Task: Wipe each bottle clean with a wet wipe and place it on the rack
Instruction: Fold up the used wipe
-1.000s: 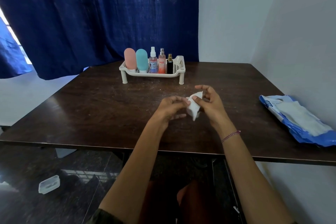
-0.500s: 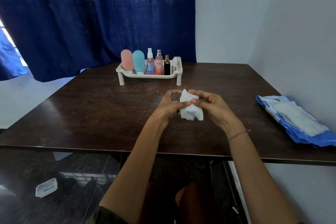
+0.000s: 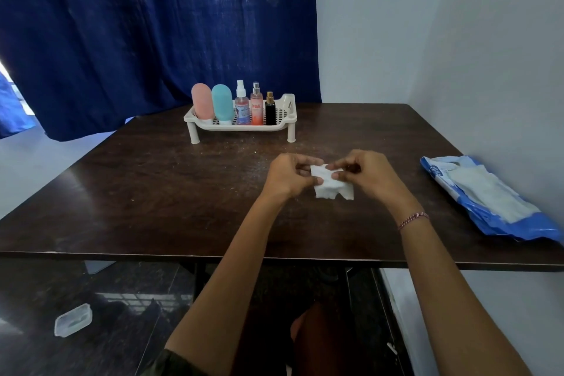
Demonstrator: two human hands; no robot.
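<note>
Plainly, the wet wipe (image 3: 331,186) is pinched between both hands and held just above the surface (image 3: 183,192), near its middle. The left hand (image 3: 288,175) is curled onto the wipe's left edge and the right hand (image 3: 366,174) onto its upper right corner, so neither is released or empty. The sheet hangs crumpled below them. Whether it is being opened out or folded cannot be told with certainty, since the fingertips are partly hidden by the cloth.

The wipe is judged soft, limp, damp and very light (likely to cling to itself and to skin), so it is best taken by its edges or corners and spread flat before use.

Five bottles are stood upright in a row on the rack (image 3: 244,127) at the far side of the surface: a pink bottle (image 3: 202,101), a teal bottle (image 3: 222,102), a clear spray bottle (image 3: 241,107), an orange spray bottle (image 3: 256,107) and a small black bottle (image 3: 270,108). They are judged light, rigid and smooth, perhaps slippery once wetted. The slim sprays are best gripped round the body and not by the nozzle, as they would be tipped easily. No bottle is seen off the rack. The wipe packet (image 3: 488,198) is laid at the right edge, well apart from the hands.
</note>
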